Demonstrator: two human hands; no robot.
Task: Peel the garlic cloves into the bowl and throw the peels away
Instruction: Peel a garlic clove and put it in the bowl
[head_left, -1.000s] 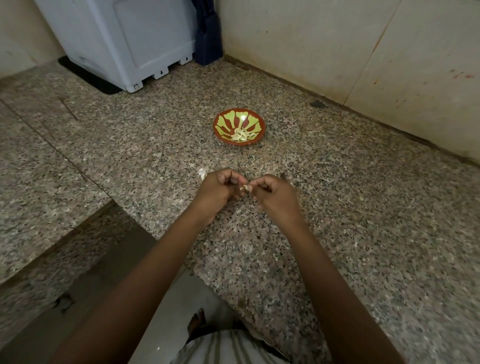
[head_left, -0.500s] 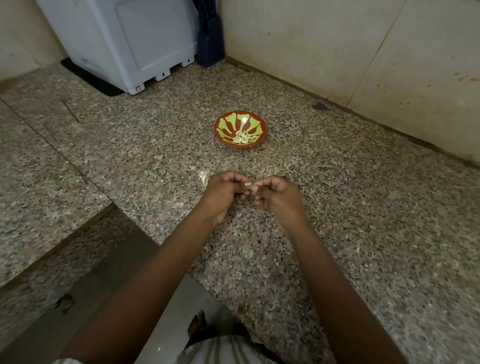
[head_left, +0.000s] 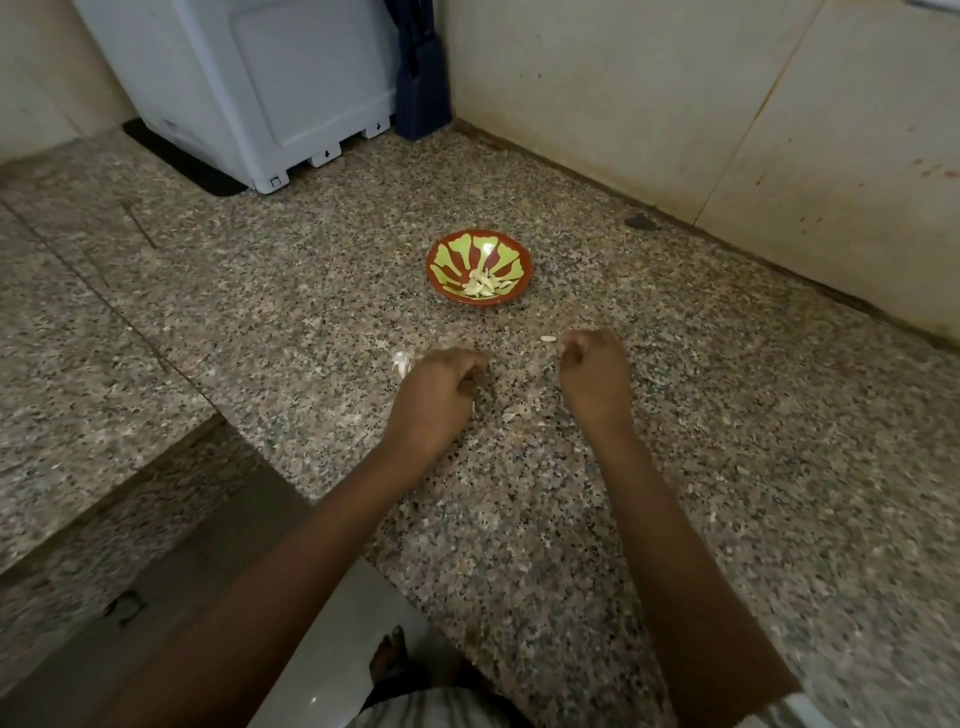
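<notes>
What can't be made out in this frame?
Head view only:
- Left hand, right hand: curled fingers face away; the hand backs hide any contents.
- Pale bit by right fingertips: too small, clove or peel unclear.
- Cloves in bowl: piled, uncountable.
- White garlic piece: partly behind left hand.

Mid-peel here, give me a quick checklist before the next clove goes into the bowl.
1. Bowl upright on the counter, ahead of both hands: ok.
2. Peeled cloves lie inside the bowl: ok.
3. Right hand grip on the pale piece at its fingertips: cannot tell.
4. Left hand, fingers curled, holding anything: cannot tell.
5. Peels cleared: not ok, scraps lie on the counter between the hands.
6. Unpeeled garlic beside the left hand: ok.
</notes>
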